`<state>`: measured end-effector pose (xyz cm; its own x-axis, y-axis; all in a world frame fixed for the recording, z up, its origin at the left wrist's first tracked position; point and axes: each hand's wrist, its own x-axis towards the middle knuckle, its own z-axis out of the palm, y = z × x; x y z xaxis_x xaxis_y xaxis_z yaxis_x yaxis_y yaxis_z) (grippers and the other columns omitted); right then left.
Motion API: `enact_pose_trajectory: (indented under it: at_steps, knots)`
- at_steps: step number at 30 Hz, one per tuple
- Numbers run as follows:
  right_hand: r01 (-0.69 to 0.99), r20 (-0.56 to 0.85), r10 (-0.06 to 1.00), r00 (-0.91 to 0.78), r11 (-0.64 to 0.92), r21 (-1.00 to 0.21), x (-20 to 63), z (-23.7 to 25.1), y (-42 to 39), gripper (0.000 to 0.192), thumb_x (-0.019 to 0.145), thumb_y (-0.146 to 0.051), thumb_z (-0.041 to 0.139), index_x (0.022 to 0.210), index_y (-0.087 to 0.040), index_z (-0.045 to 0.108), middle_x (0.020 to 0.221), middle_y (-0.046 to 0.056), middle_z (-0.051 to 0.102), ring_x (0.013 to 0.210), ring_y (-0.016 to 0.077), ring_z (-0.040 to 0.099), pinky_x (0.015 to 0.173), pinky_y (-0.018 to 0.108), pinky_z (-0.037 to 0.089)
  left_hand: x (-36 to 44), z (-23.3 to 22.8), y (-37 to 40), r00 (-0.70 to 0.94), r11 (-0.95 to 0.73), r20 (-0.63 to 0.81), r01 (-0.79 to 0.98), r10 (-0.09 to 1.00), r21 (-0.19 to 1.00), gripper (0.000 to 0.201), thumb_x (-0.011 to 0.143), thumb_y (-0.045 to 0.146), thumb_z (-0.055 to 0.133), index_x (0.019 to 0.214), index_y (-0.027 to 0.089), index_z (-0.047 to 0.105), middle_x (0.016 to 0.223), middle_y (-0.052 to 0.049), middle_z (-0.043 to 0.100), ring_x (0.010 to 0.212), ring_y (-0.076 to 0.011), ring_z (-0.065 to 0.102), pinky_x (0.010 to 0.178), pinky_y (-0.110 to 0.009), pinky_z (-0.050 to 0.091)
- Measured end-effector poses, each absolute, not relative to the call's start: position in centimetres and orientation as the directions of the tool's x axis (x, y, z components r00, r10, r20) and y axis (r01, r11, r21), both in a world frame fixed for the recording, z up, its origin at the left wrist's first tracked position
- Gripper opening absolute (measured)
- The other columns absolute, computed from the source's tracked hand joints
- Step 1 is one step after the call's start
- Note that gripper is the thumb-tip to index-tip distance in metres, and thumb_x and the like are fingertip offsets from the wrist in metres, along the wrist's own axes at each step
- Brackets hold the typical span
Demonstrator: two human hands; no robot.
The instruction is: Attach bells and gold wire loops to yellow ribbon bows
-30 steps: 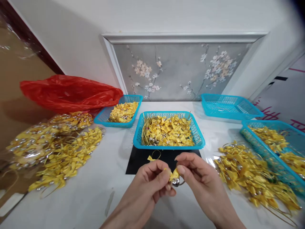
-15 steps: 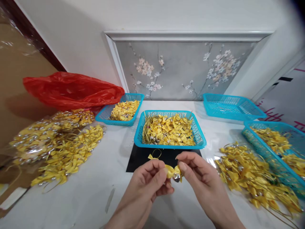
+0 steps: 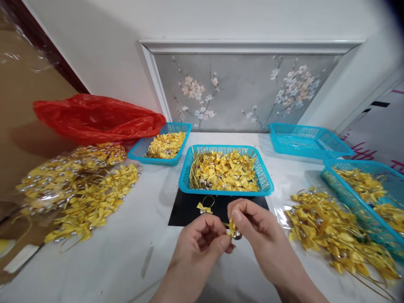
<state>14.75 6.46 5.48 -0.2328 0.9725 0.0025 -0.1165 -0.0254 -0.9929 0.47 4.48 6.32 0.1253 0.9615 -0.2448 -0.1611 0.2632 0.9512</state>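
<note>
A yellow ribbon bow (image 3: 232,227) with a silver bell (image 3: 237,235) is held between my two hands, low in front of the middle basket. My right hand (image 3: 263,237) pinches the bow from above and the right. On its other side, my left hand (image 3: 198,246) has thumb and fingers closed at the bow's left edge, where a bit of cord shows. Fingers hide part of the bow. Just beyond my left hand, another bow with a thin gold loop (image 3: 205,208) lies on a black mat (image 3: 183,210).
A blue basket (image 3: 225,193) of bows stands behind the mat. Bagged bows (image 3: 94,202) and a red plastic bag (image 3: 97,120) lie left, beside a second basket (image 3: 158,161). To the right are a bow pile (image 3: 334,231), another basket (image 3: 353,198) and a see-through blue tray (image 3: 309,141).
The held bow has turned from facing me to nearly edge-on, its bell now to the right. My left hand has shifted slightly right and down, uncovering more of the bow on the mat.
</note>
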Motion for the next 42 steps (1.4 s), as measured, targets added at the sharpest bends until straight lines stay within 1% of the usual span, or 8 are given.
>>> enact_pose_trajectory:
  at_steps: [4,13,19,23,27,31,39,42]
  knots:
    - [-0.487,-0.087,0.959,-0.270,-0.214,-0.847,13.5,4.9,6.3,0.030,0.090,-0.041,0.059,0.071,-0.020,0.052,0.068,-0.004,0.043,0.053,0.0091,0.041,0.046,0.021,0.041,0.8,5.4,4.0,0.186,0.299,-0.247,-0.349,0.951,0.888,0.017,0.080,0.021,0.073,0.070,0.018,0.060,0.064,0.004,0.058,0.065,-0.0105,0.053,0.065,-0.021,0.043]
    - [-0.635,-0.107,0.955,-0.275,-0.264,-0.726,12.9,5.8,6.0,0.031,0.089,-0.038,0.063,0.066,-0.018,0.056,0.066,-0.003,0.045,0.054,0.0089,0.036,0.043,0.017,0.035,1.1,5.4,4.2,0.341,0.475,-0.331,-0.609,0.880,0.635,0.016,0.073,0.018,0.080,0.070,0.015,0.065,0.068,0.001,0.060,0.061,-0.0084,0.052,0.078,-0.027,0.050]
    - [-0.459,-0.060,0.963,-0.263,-0.180,-0.870,13.5,5.5,6.5,0.029,0.087,-0.037,0.065,0.066,-0.017,0.057,0.068,-0.002,0.050,0.062,0.0103,0.042,0.055,0.021,0.037,0.5,5.0,4.3,0.307,0.512,-0.418,-0.627,0.855,0.588,0.011,0.073,0.017,0.081,0.079,0.016,0.071,0.072,0.001,0.064,0.065,-0.0075,0.058,0.082,-0.027,0.053]
    - [-0.205,-0.012,0.967,-0.253,-0.066,-0.977,14.3,5.8,6.8,0.026,0.089,-0.036,0.061,0.069,-0.018,0.059,0.069,-0.002,0.053,0.062,0.0116,0.044,0.057,0.024,0.038,-0.6,5.7,4.3,0.298,0.467,-0.367,-0.430,0.881,0.773,0.017,0.078,0.025,0.077,0.093,0.020,0.071,0.092,-0.003,0.066,0.084,-0.0147,0.061,0.083,-0.031,0.053]
    - [-0.073,0.013,0.959,-0.282,-0.008,-0.997,14.5,6.2,7.1,0.027,0.088,-0.035,0.059,0.067,-0.018,0.058,0.070,-0.001,0.055,0.064,0.0129,0.047,0.058,0.026,0.039,-1.2,6.8,4.7,0.276,0.310,-0.245,-0.227,0.930,0.923,0.025,0.079,0.041,0.072,0.091,0.019,0.070,0.091,-0.004,0.065,0.089,-0.0189,0.059,0.083,-0.032,0.052]
    - [-0.045,0.010,0.957,-0.289,-0.003,-0.999,14.3,6.1,7.5,0.023,0.085,-0.034,0.062,0.069,-0.019,0.058,0.072,-0.001,0.056,0.064,0.0131,0.048,0.057,0.026,0.040,-0.7,6.9,5.2,0.222,0.328,-0.297,-0.117,0.929,0.937,0.021,0.079,0.036,0.074,0.083,0.017,0.069,0.079,-0.002,0.065,0.077,-0.0157,0.059,0.075,-0.028,0.051]
    - [-0.016,-0.018,0.985,-0.174,-0.022,-1.000,16.2,4.4,6.6,0.024,0.092,-0.043,0.054,0.096,-0.021,0.064,0.087,0.002,0.063,0.079,0.0164,0.054,0.069,0.027,0.044,0.0,5.7,5.2,0.123,0.378,-0.359,-0.231,0.925,0.896,0.017,0.080,0.031,0.073,0.076,0.016,0.067,0.073,0.001,0.065,0.067,-0.0104,0.059,0.070,-0.024,0.052]
    - [-0.030,-0.082,0.975,-0.207,-0.090,-0.996,16.7,3.8,6.1,0.022,0.090,-0.042,0.058,0.095,-0.021,0.064,0.086,0.002,0.063,0.080,0.0168,0.055,0.071,0.027,0.045,0.3,5.7,5.3,0.106,0.384,-0.369,-0.238,0.923,0.892,0.018,0.080,0.033,0.074,0.076,0.016,0.068,0.072,0.001,0.065,0.066,-0.0103,0.059,0.072,-0.025,0.054]
